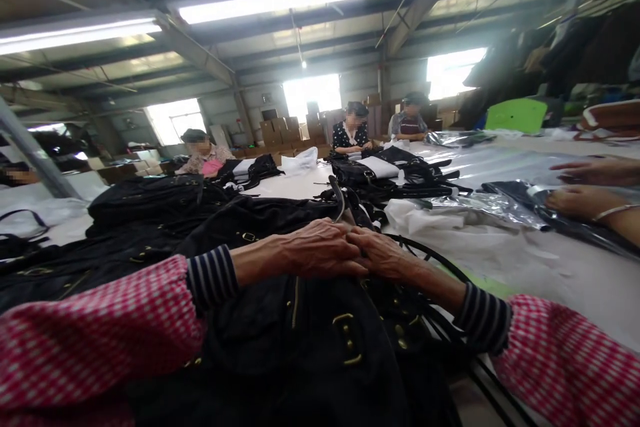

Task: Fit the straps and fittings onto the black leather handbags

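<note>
A black bag with gold-coloured buckles, studs and zips lies right in front of me. My left hand and my right hand meet over its far part, fingertips together and bent. A dark strap stands up from between them, and my left fingers seem closed on it. What the right fingers pinch is hidden behind the knuckles. Thin black cords or straps curve out beneath my right forearm.
More black bags pile up at the left. Folded black bags with white wraps lie farther across the table. Clear plastic and white sheets spread at the right, where a co-worker's hands handle a plastic-covered dark item. Other people sit opposite.
</note>
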`<state>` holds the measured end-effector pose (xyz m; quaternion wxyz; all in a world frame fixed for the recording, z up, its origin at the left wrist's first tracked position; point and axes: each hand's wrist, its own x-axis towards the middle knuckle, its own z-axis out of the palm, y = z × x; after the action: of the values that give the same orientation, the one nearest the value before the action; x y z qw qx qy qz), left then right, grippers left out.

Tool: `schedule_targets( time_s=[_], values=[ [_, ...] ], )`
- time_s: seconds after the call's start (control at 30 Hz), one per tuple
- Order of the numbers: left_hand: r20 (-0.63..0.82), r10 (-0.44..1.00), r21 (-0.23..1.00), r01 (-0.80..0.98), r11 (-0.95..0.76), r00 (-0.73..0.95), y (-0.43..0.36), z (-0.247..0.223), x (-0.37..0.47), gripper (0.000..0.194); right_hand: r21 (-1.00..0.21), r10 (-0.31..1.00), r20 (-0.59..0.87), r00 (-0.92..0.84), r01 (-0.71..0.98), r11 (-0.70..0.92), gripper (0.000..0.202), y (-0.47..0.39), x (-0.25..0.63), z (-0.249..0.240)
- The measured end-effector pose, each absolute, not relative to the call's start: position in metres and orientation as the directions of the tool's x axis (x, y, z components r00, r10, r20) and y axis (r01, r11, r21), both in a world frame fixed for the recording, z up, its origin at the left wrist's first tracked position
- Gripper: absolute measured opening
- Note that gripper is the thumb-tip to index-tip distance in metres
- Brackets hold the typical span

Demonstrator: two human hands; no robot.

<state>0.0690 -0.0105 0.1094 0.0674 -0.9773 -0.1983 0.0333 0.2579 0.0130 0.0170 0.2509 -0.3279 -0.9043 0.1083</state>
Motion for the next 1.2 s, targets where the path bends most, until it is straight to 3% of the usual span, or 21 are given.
schedule_targets(
  time_s=[0.1,0.37,0.47,0.7,0.93,1.07,1.2],
  values=[
    [-0.007,0.440,-0.211,0.429,-0.878,0.898,-0.014,0.118,0.047,0.045,-0.256,0.695,0.306,-0.651,0.647,0.718,0.019,0.003,0.259,0.016],
    [0.082,0.683,-0.145,0.687,-0.712,0.726,-0.037,0.099,-0.017,0.033,-0.155,0.765,0.193,-0.615,0.750,0.643,0.012,-0.007,0.254,0.034],
    [0.121,0.645,-0.183,0.656,-0.732,0.754,-0.042,0.080,-0.020,0.040,-0.129,0.781,0.143,-0.608,0.771,0.624,0.013,0.003,0.245,0.051],
    [0.234,0.530,-0.222,0.575,-0.787,0.815,-0.044,0.058,-0.019,0.034,0.091,0.765,0.152,-0.626,0.779,0.620,0.026,0.009,0.193,0.066],
    [0.253,0.523,-0.227,0.575,-0.786,0.814,-0.040,0.051,-0.017,0.029,0.258,0.724,-0.011,-0.689,0.698,0.668,0.020,0.002,0.170,0.067],
    [0.263,0.530,-0.226,0.585,-0.779,0.806,-0.040,0.049,-0.016,0.030,0.236,0.767,0.052,-0.639,0.754,0.613,0.019,0.006,0.175,0.068],
    [0.280,0.550,-0.232,0.611,-0.757,0.787,-0.040,0.050,-0.016,0.034,0.070,0.757,0.165,-0.632,0.773,0.631,0.019,0.013,0.190,0.062]
  ],
)
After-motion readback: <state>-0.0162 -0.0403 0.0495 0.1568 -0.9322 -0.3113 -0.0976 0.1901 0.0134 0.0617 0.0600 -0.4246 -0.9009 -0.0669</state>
